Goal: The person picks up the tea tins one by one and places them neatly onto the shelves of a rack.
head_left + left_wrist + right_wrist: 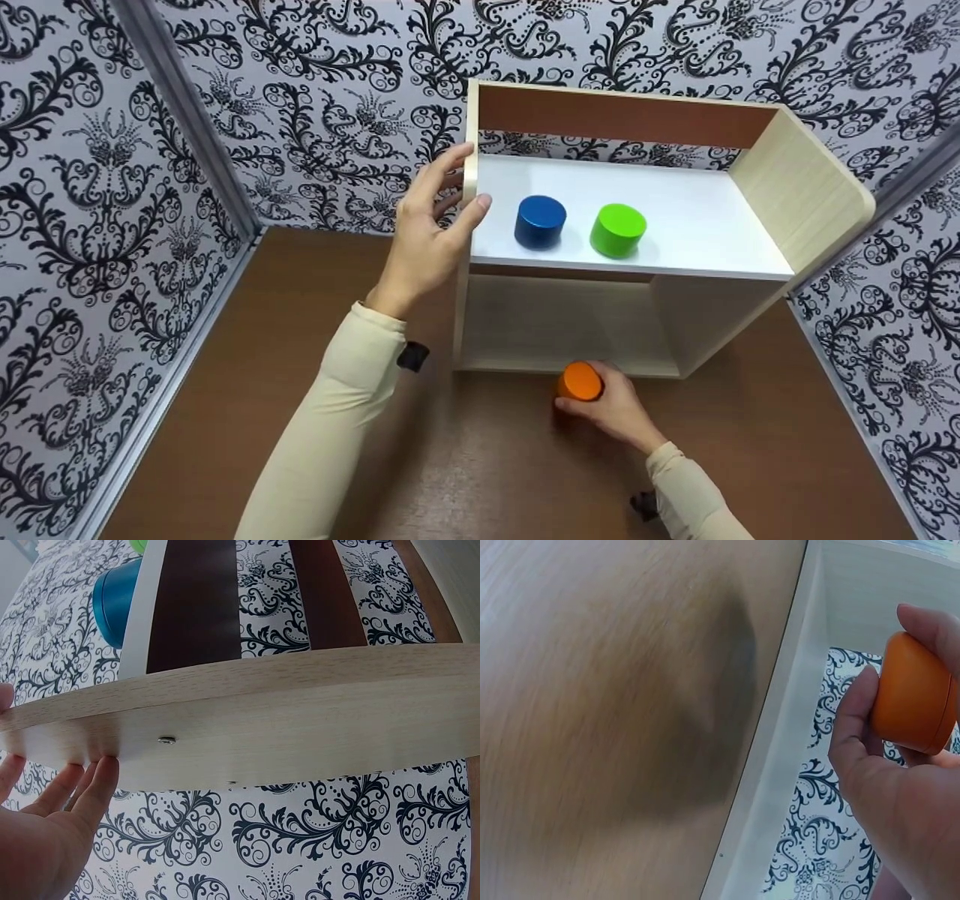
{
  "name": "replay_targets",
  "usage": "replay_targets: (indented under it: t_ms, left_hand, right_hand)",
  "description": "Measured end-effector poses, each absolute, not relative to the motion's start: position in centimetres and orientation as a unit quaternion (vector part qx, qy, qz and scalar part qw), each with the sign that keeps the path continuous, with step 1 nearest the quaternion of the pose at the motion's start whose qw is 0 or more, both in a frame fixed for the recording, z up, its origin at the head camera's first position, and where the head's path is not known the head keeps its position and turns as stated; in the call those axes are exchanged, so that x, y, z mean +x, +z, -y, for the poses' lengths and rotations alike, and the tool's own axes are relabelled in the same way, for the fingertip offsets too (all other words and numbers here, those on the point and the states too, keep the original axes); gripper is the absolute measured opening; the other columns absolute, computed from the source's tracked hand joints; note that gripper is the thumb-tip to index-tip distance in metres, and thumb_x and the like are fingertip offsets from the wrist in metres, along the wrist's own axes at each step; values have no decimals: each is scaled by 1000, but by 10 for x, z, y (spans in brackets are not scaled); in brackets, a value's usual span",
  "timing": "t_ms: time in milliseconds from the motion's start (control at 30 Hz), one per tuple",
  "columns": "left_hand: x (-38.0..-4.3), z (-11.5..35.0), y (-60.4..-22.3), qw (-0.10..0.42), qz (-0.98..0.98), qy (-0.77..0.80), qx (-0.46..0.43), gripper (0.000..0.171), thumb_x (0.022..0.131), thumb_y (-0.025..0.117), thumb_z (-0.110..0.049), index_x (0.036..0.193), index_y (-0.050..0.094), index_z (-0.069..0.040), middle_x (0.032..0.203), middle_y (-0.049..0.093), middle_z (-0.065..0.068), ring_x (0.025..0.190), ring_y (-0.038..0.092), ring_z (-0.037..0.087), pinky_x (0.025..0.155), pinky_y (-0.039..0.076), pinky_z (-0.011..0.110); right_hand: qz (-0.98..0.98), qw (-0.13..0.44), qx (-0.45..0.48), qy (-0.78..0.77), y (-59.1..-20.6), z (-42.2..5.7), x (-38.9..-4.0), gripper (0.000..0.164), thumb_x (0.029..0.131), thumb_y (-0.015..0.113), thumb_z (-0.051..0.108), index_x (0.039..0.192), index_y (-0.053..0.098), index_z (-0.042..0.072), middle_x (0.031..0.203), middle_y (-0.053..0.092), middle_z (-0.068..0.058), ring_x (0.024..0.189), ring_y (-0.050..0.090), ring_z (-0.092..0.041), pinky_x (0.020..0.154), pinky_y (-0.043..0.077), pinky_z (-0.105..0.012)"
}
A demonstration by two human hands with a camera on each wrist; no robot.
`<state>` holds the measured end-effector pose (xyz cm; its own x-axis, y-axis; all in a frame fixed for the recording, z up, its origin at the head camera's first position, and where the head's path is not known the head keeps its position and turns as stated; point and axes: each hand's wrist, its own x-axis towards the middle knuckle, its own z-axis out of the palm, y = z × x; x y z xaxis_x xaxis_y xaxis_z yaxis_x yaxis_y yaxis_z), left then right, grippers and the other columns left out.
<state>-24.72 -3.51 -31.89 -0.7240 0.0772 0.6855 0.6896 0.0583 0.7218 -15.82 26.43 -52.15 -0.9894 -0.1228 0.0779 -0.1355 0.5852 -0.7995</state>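
Note:
A small two-level wooden shelf unit (637,271) with a white upper board stands on the table. My left hand (431,225) holds the edge of its left side panel (300,720), thumb at the front edge and fingers against the outer face. In my right hand (619,409) is an orange cylinder (581,381), gripped between thumb and fingers in front of the lower compartment. The right wrist view shows a thin seam near one end of this orange cylinder (911,694). On the upper board stand a blue cylinder (540,223) and, to its right, a green cylinder (618,230).
The brown table (480,465) extends in front of and beside the shelf. Patterned wall panels (315,112) rise behind and on both sides, with a grey metal strip (187,112) at the left corner. The shelf's right side panel (810,187) stands beyond the cylinders.

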Motion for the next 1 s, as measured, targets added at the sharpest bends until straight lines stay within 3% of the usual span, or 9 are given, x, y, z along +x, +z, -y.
replay_targets:
  t_ms: [667,1000]
  left_hand:
    - [-245,36,-318,247,689,-623,-277,54,95,68,-13,146,51,-6,136,55,11,119,60,26,102,54,35]
    - [-246,36,-319,244,692,-621,-275,54,96,68,-15,146,51,-7,137,55,10,120,60,34,102,54,35]
  right_hand:
    - [888,-3,70,454,-514,-268,-159,55,75,91,23,119,66,1,100,66,-4,88,59,-18,79,52,-34]
    - [896,7,68,439,-511,-271,-156,56,75,91,22,119,66,0,101,66,-4,89,59,-19,82,52,-37]
